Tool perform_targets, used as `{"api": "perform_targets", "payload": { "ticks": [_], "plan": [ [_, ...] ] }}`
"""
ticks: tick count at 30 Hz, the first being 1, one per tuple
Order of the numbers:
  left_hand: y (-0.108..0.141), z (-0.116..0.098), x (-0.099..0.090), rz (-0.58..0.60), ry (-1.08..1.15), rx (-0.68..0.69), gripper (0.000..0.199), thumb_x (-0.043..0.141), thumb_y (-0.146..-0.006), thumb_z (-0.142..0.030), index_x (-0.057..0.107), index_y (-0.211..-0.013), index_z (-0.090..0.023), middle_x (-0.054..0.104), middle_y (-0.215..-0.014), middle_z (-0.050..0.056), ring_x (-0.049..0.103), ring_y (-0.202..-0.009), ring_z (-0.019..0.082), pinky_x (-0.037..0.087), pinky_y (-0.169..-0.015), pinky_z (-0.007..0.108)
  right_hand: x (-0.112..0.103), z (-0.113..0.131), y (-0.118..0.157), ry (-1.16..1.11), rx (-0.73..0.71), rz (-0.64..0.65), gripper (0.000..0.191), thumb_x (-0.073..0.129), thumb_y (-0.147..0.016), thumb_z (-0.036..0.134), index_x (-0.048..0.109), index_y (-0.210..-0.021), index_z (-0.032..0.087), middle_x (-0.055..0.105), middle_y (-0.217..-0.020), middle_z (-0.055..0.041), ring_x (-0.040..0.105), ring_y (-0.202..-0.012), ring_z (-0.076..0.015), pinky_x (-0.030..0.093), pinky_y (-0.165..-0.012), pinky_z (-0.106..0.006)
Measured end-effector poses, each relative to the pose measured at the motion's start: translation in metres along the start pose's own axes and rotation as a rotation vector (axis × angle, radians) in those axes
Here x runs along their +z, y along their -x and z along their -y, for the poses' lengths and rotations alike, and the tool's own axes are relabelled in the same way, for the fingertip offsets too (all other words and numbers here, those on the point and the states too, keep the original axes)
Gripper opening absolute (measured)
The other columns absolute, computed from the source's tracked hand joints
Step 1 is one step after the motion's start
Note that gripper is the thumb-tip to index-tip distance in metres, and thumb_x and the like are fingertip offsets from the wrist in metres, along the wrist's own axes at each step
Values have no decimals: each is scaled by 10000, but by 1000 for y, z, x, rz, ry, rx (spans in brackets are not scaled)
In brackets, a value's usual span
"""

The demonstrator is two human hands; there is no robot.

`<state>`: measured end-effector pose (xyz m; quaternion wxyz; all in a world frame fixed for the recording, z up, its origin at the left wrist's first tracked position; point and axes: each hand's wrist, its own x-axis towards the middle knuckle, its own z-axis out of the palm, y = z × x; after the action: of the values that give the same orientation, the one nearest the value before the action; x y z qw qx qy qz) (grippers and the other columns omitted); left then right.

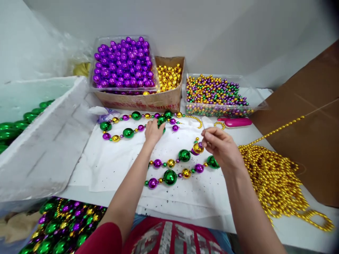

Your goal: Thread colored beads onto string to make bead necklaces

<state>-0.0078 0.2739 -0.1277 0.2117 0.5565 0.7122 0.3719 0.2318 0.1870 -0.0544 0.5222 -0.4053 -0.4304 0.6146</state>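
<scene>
My left hand (155, 132) has its fingers closed around a large shiny green bead (161, 121), beside the far bead garland (128, 132). That garland loops to the left, strung with green, purple and gold beads of mixed sizes. My right hand (218, 143) is pinched, with a thin strand showing at its fingertips. Just below those fingertips is a gold bead (198, 147) with small purple and green beads close by. Nearer to me, a second garland (170, 177) lies in two rows on the white cloth (119, 167); the right forearm and hand cover part of its right end.
Purple beads fill a clear tray (92, 83) on a cardboard box (137, 102). Small mixed beads fill another clear tray (254, 106). A pink-handled tool (238, 122) lies before it. Gold bead strings (270, 180) pile at right; a foam box (47, 155) stands left.
</scene>
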Motion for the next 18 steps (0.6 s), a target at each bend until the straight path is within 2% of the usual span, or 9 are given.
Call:
{"api": "perform_targets", "payload": {
  "ticks": [2, 4, 6, 7, 9, 12, 15, 18],
  "plan": [
    [-1, 12, 12, 9, 37, -94, 396, 746, -669, -380, 605, -979, -178, 539, -1201, 168, 390, -1244, 381, 319, -999, 474, -1, -20, 7, 8, 68, -23, 153, 723, -725, 321, 656, -785, 198, 570, -549, 14, 467, -478, -93, 254, -403, -205],
    [-2, 16, 18, 73, 281, -208, 455, 835, -547, -332, 598, -909, -189, 506, -1244, 160, 302, -1304, 394, 315, -1007, 445, -1, -39, 15, 18, 124, -43, 188, 739, -701, 341, 670, -785, 188, 562, -530, 13, 451, -468, -99, 244, -406, -215],
    [-2, 17, 20, 153, 509, -299, 465, 871, -479, -288, 585, -831, -188, 532, -1200, 146, 330, -1287, 383, 358, -974, 411, -2, -54, 23, 30, 182, -53, 219, 741, -695, 359, 683, -811, 182, 554, -514, 15, 430, -455, -102, 227, -409, -223],
    [-1, 17, 18, 192, 583, -330, 445, 865, -497, -297, 583, -822, -186, 561, -1148, 139, 397, -1239, 367, 393, -938, 403, -3, -60, 28, 34, 206, -54, 232, 737, -699, 363, 690, -833, 180, 551, -511, 16, 422, -452, -103, 223, -414, -227],
    [4, 16, 13, 269, 660, -353, 365, 790, -625, -377, 595, -863, -181, 614, -1033, 126, 552, -1062, 313, 460, -841, 393, -5, -70, 39, 40, 236, -66, 249, 727, -709, 361, 702, -880, 181, 553, -525, 15, 427, -468, -108, 230, -427, -231],
    [17, 17, 4, 388, 912, -433, 285, 634, -788, -420, 621, -914, -164, 653, -936, 112, 633, -834, 220, 505, -747, 344, -8, -79, 55, 72, 242, -105, 263, 719, -714, 345, 716, -927, 191, 553, -565, 11, 450, -509, -115, 252, -439, -232],
    [31, 20, -1, 425, 1269, -592, 214, 650, -791, -337, 645, -880, -143, 667, -885, 103, 639, -766, 182, 510, -702, 285, -9, -82, 69, 135, 229, -144, 258, 711, -713, 343, 723, -931, 204, 549, -637, 6, 463, -521, -112, 269, -440, -234],
    [41, 22, -1, 389, 1401, -665, 187, 677, -772, -287, 652, -887, -141, 673, -869, 93, 640, -754, 178, 508, -673, 271, -5, -81, 78, 222, 208, -164, 252, 705, -710, 354, 727, -908, 200, 540, -686, -1, 469, -511, -109, 283, -440, -242]
  ]
}}
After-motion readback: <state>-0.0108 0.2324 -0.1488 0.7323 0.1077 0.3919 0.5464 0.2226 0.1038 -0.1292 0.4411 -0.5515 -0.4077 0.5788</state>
